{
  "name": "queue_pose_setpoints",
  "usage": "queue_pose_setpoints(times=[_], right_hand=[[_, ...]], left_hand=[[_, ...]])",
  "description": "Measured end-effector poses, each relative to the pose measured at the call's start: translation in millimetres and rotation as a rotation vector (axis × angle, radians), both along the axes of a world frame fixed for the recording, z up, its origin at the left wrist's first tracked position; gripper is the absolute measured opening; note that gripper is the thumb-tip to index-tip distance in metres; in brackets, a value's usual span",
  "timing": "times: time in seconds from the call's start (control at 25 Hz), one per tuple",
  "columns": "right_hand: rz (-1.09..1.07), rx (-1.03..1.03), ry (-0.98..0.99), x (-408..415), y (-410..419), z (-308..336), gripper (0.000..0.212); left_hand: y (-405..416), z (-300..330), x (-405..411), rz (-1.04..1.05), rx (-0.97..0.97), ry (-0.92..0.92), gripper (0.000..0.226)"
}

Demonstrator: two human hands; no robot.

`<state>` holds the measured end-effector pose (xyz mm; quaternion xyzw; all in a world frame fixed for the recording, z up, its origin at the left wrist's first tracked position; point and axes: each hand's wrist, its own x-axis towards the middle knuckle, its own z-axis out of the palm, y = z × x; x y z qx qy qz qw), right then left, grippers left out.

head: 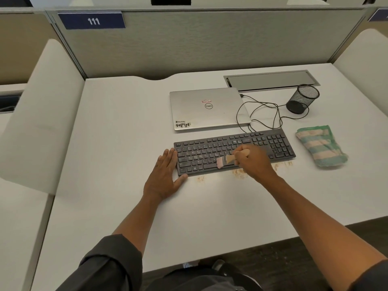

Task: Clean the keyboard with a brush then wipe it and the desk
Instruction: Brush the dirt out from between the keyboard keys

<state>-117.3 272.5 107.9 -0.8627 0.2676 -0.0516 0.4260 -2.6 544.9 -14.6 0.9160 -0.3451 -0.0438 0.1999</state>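
The left hand [162, 177] lies flat, fingers straight, against the left end of the black keyboard [234, 151], mid-worktop [117, 143]. Over its lower middle keys, the right hand [253, 161] grips a small brush [227, 160] by its wooden handle. The brush looks light, with soft bristles. Right of the keyboard lies a limp striped cloth [321, 147], best bunched.
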Motion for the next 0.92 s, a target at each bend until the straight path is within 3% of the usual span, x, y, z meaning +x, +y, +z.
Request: queue_pose_setpoints(times=[0.24, 0.4, 0.56, 0.76, 0.92], right_hand=[[-0.094, -0.274, 0.019, -5.5, -41.9, 6.4, 0.018], [0.014, -0.326, 0.019, -2.8, -40.0, 6.1, 0.019], [0.176, -0.299, 0.146, -11.6, -42.5, 6.9, 0.022], [0.057, -0.331, 0.054, -5.7, -50.6, 19.9, 0.016], [0.192, -0.378, 0.218, -2.1, -51.8, 13.7, 0.020]], left_hand=[[1.1, 1.0, 0.6, -0.004, -0.002, 0.015, 0.092], [-1.7, 2.7, 1.0, 0.007, 0.013, 0.005, 0.093], [-16.0, 6.2, 2.7, 0.025, 0.007, -0.032, 0.092], [-48.5, 17.6, 3.6, -0.020, -0.010, -0.037, 0.087], [-64.6, 17.4, 4.6, -0.001, 0.009, 0.023, 0.088]])
